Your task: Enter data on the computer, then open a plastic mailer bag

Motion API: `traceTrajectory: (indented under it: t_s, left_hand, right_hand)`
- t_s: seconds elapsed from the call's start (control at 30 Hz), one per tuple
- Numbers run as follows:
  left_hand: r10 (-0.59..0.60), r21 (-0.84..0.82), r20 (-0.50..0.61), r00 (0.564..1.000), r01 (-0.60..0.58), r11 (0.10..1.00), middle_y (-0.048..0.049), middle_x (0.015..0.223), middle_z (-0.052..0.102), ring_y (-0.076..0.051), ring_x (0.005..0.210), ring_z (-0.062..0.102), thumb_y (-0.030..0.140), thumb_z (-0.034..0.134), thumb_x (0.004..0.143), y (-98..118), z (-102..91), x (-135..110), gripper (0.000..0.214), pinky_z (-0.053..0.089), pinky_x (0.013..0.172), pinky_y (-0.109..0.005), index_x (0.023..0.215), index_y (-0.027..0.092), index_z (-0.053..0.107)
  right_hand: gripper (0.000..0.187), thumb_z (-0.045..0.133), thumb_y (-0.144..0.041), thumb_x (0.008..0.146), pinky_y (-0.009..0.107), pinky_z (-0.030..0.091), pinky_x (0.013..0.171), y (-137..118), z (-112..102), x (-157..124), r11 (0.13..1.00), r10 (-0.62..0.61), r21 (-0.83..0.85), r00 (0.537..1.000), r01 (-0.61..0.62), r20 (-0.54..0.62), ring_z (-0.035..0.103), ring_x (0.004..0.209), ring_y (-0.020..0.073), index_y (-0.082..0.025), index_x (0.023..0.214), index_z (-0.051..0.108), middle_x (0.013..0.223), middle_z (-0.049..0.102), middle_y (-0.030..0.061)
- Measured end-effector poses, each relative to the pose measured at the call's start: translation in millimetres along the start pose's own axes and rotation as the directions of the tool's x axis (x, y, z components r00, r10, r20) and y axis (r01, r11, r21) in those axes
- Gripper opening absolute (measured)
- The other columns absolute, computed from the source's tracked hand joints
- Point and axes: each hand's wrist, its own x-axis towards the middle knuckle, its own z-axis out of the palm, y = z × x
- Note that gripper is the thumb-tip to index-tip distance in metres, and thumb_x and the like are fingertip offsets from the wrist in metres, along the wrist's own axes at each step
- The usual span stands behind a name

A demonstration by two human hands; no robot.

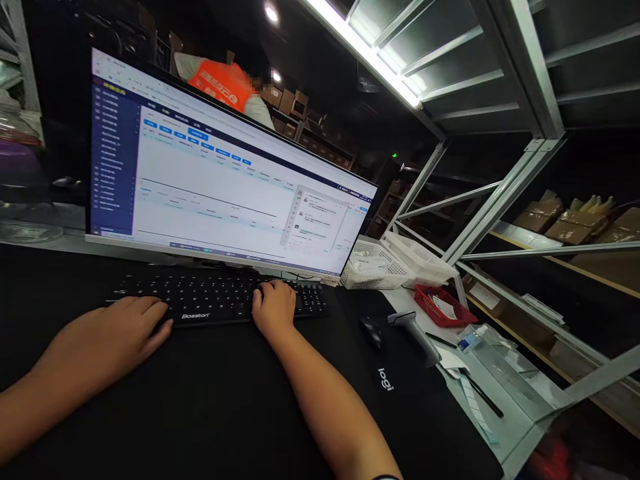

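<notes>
A black keyboard [210, 300] lies on a black desk mat [210, 407], in front of a wide monitor [215, 180] that shows a web page and a small chat window. My left hand [120, 330] rests at the keyboard's left end, palm down, its fingers stretched over the keys and the thumb at the front edge. Toward the keyboard's right side, my right hand [276, 307] lies with fingers spread and slightly bent on the keys. Neither hand grips anything. Some fingertips of the left hand are hard to see.
Right of the keyboard are a black mouse [371, 332] and a grey barcode scanner [415, 337]. White baskets [375, 267], a red basket [443, 307] and a black pen [485, 395] lie beyond. Metal shelving [530, 250] holds boxes. A person in an orange vest [223, 83] is behind the monitor.
</notes>
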Motion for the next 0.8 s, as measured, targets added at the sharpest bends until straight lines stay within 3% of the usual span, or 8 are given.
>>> traceTrajectory:
  t_s: [0.27,0.8]
  left_hand:
    - [0.015,0.070,0.002,1.000,-0.015,0.997,-0.0110,0.095,0.070,-0.029,0.088,0.066,0.050,0.024,0.098,-1.2,0.3,-1.1,0.050,0.045,0.078,-0.043,0.088,0.021,0.063]
    - [0.015,0.055,-0.004,1.000,-0.014,0.998,-0.0117,0.092,0.070,-0.029,0.086,0.067,0.048,0.026,0.096,-0.2,-0.8,0.7,0.049,0.047,0.079,-0.043,0.086,0.020,0.065]
  right_hand:
    - [0.031,0.053,-0.036,0.104,0.045,0.047,0.106,0.4,2.5,0.1,1.000,0.001,0.017,1.000,-0.001,-0.020,0.063,0.120,0.0283,-0.020,0.124,0.072,0.127,0.070,0.0115]
    - [0.033,0.054,-0.033,0.103,0.046,0.044,0.112,-0.9,1.7,-1.1,1.000,-0.013,0.006,0.999,0.013,-0.046,0.063,0.121,0.0276,-0.018,0.131,0.066,0.125,0.071,0.0115]
